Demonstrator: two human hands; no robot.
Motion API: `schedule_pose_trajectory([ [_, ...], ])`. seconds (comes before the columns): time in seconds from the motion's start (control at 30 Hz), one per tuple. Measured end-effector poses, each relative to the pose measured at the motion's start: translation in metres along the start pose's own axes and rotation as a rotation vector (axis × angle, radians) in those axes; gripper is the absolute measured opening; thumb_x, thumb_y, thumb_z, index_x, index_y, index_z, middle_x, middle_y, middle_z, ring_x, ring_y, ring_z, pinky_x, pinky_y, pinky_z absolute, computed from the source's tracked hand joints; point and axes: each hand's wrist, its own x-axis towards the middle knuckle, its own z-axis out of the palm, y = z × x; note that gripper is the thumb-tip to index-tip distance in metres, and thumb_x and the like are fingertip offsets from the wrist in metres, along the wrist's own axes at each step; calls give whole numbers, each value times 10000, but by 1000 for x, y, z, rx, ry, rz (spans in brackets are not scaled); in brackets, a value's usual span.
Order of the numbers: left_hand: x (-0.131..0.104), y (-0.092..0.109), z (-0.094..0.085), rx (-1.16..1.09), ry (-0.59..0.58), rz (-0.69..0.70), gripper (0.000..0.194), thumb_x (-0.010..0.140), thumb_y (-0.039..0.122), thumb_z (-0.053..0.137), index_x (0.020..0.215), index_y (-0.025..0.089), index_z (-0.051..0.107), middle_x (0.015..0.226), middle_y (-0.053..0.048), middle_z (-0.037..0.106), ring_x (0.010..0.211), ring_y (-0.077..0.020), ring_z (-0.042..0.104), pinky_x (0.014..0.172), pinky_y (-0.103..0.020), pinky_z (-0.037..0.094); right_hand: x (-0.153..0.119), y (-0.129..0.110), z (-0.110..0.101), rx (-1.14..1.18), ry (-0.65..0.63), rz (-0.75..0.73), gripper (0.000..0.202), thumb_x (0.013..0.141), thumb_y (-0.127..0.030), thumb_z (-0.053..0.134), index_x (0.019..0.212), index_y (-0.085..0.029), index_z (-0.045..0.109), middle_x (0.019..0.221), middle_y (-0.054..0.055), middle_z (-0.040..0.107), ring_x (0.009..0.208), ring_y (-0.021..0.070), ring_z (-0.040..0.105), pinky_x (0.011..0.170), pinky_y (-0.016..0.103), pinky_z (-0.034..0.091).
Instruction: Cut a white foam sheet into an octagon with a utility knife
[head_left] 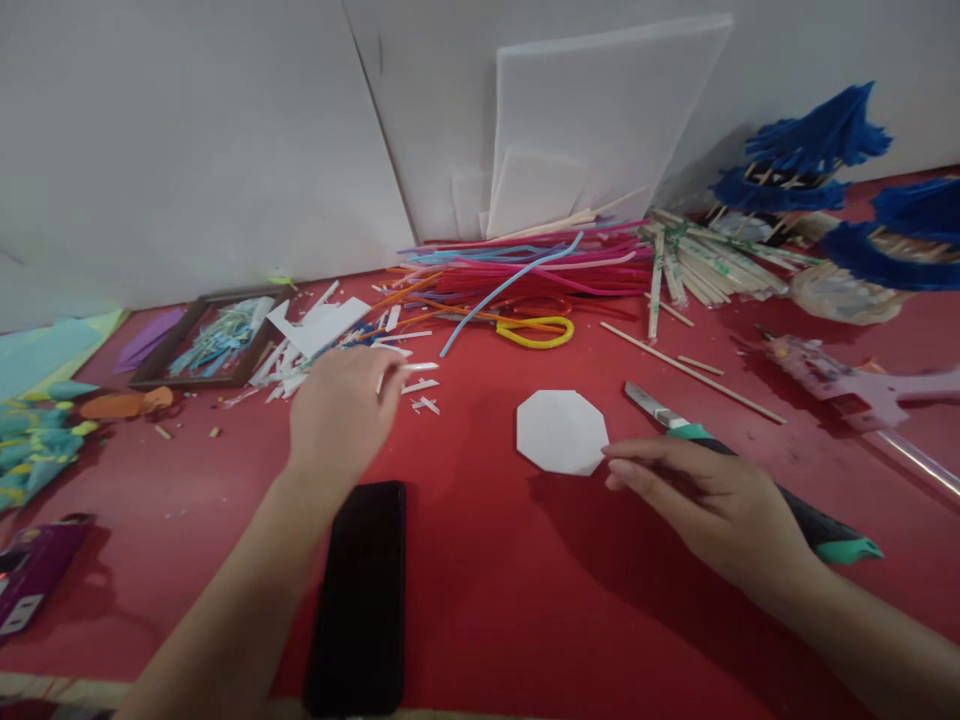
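Note:
My right hand (pixel 720 510) pinches the lower right edge of a white octagonal piece of board (pixel 562 432) between thumb and fingertips. The octagon is just above the red tabletop. Beside that hand lies a utility knife (pixel 814 520) with a black and green handle, its blade pointing up and left; the hand partly covers it. My left hand (pixel 341 410) is over a pile of white scraps (pixel 322 325), fingers curled around a thin white strip (pixel 421 367). Part of its grip is hidden by the hand. A black phone (pixel 360 600) lies below my left wrist.
Coloured pipe cleaners (pixel 525 270), yellow-handled scissors (pixel 536 335) and wooden sticks (pixel 705 265) lie along the wall. White boards (pixel 600 110) lean there. A pink glue gun (pixel 847 385) and blue-roofed models (pixel 817 150) are right. A brown frame (pixel 157 372) stands left.

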Motion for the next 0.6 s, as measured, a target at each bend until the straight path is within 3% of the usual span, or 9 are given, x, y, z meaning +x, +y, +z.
schedule_pose_trajectory([
  [0.1, 2, -16, 5, 184, -17, -126, 353, 968, 275, 538, 1268, 116, 635, 1173, -219, 690, 1118, -418, 602, 949, -577, 481, 3, 1, -4, -46, 54, -27, 192, 908, -417, 637, 882, -286, 774, 850, 43, 813, 774, 235, 770, 710, 367, 634],
  [0.2, 0, -4, 10, 182, 0, -134, 525, 924, 251, 597, 1409, 61, 532, 1332, -278, 595, 1247, -457, 523, 1016, -616, 453, 9, 7, -11, -161, 111, -109, 176, 924, -404, 612, 903, -292, 746, 892, 63, 788, 829, 250, 745, 774, 409, 606],
  [0.3, -4, 31, 9, 72, -104, -25, 492, 940, 243, 618, 1389, 52, 555, 1385, -277, 570, 1299, -444, 509, 1084, -617, 421, 13, 20, -21, -396, 121, -128, 305, 961, -501, 531, 995, -270, 726, 966, 111, 754, 915, 293, 714, 858, 480, 567],
  [0.37, -9, 59, 9, -19, -208, 136, 492, 971, 298, 629, 1403, 75, 557, 1404, -236, 584, 1297, -408, 531, 1115, -583, 418, 13, 33, -28, -544, 119, -91, 483, 954, -633, 471, 1048, -225, 711, 1014, 164, 727, 983, 366, 688, 906, 573, 526],
  [0.43, -19, 87, 14, -113, -301, 328, 618, 969, 417, 672, 1466, 90, 506, 1450, -215, 574, 1313, -388, 528, 1128, -567, 425, 8, 45, -34, -611, 130, -47, 652, 910, -764, 436, 1058, -181, 689, 1022, 216, 696, 1020, 446, 662, 906, 651, 488],
  [0.5, -30, 111, 24, -193, -330, 478, 856, 897, 605, 721, 1544, 125, 432, 1559, -229, 483, 1408, -418, 455, 1135, -600, 419, 2, 56, -40, -640, 123, -23, 711, 872, -832, 423, 1045, -186, 661, 992, 221, 683, 1018, 468, 657, 874, 640, 491],
  [0.6, -42, 132, 40, -221, -372, 540, 965, 847, 789, 625, 1590, 216, 401, 1667, -222, 341, 1507, -470, 331, 1142, -692, 366, -6, 64, -45, -650, 78, -11, 575, 901, -765, 448, 1019, -237, 644, 923, 176, 700, 932, 419, 684, 763, 538, 515],
])
